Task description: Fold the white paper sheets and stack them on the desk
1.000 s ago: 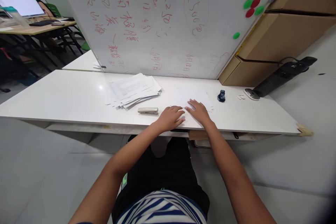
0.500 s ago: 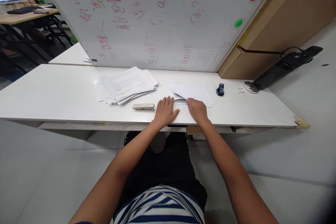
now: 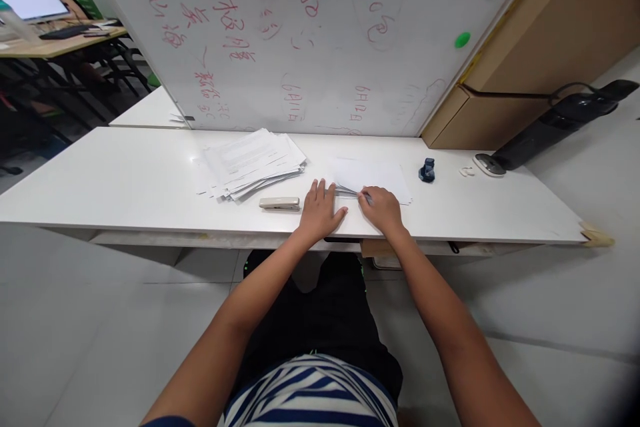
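Thin white paper sheets (image 3: 377, 174), edge pinched
Gripped by right hand (image 3: 382, 209); left hand (image 3: 319, 211) is laid pretty flat, thumb spread.

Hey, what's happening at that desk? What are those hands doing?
A person has both hands at some white sheets of paper on the white desk. The right hand pinches the near edge of the sheets, which bows up a little. The left hand lies spread by their left end. A pale stapler lies just left of that hand, and a messy pile of papers lies behind the stapler.
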`<act>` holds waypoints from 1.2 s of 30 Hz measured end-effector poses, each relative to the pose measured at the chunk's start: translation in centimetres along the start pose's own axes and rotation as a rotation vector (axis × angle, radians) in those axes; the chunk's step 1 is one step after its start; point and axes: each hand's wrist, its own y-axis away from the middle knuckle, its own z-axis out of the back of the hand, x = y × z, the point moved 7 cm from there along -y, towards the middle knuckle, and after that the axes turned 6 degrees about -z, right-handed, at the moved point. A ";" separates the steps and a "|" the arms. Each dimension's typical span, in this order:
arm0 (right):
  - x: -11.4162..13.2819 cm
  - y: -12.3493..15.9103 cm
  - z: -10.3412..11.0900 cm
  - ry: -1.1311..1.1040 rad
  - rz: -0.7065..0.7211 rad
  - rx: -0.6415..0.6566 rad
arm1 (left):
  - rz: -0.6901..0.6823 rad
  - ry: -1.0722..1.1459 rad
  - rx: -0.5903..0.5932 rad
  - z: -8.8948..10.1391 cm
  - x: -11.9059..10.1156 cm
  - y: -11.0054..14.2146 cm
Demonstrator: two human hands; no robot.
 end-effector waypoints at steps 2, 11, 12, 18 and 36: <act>-0.1 0.0 -0.1 -0.004 0.005 -0.003 | 0.000 -0.012 -0.006 0.0 0.0 0.0; -0.4 -0.1 -0.6 0.022 0.006 -0.012 | 0.005 -0.012 0.036 0.2 -0.2 0.0; -0.5 -0.1 -0.6 0.026 0.004 -0.011 | 0.007 -0.010 0.041 0.2 -0.2 0.0; -0.6 -0.2 -0.7 0.029 -0.006 0.007 | 0.003 -0.003 0.051 0.2 -0.1 0.0; 0.2 -0.4 -0.8 0.103 0.019 0.076 | 0.020 0.025 0.062 0.2 0.0 -0.2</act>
